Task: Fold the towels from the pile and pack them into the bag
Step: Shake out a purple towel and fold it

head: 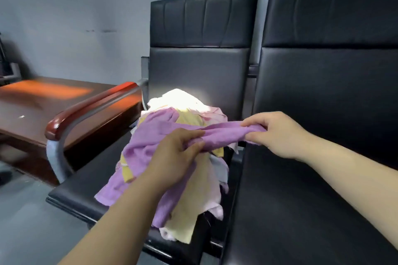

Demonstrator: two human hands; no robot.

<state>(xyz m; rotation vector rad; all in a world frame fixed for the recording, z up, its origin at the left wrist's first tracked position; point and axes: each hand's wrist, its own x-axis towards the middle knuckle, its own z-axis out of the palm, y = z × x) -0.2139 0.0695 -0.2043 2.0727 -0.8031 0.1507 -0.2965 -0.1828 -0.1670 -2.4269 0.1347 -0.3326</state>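
Left hand (176, 153) and right hand (277, 133) each pinched the purple towel (142, 146) — I judged lifting it could drag the pile (189, 211) off the front edge of the bench (73, 196).

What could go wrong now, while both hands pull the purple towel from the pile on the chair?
1. The purple towel drapes across the pile; lifting it may drag the yellow towel, which hangs over the seat edge, to the floor.
2. The left hand and right hand hold it bunched, so the fold may come out uneven.
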